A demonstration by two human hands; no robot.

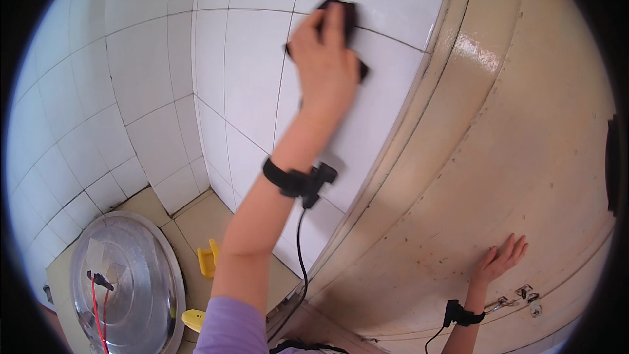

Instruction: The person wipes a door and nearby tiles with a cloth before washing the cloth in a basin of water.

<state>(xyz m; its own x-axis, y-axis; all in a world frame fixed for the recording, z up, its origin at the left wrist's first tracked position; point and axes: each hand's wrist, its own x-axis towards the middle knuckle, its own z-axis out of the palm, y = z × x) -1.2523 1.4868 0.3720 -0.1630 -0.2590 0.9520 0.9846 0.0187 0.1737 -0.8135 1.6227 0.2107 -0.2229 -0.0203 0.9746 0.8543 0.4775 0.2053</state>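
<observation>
My left hand point(324, 66) presses a dark cloth or pad point(350, 17) against the white tiled wall point(255, 59). Motion blur hides what the dark thing is made of. Its edges stick out on both sides of my fingers. Lower and to the right, my right hand point(499, 260) holds nothing and lies with spread fingers at the beige door point(530, 172); it seems to rest on the door's surface. Just below that hand is a metal latch point(526, 295) on the door. Each wrist wears a black strap with a small device and a cable.
On the floor at lower left is a large round metal lid point(142, 275) with red cord at its handle. Beside it lie a yellow plastic piece point(207, 260) and another yellow object point(192, 320). The door frame point(393, 157) runs between wall and door.
</observation>
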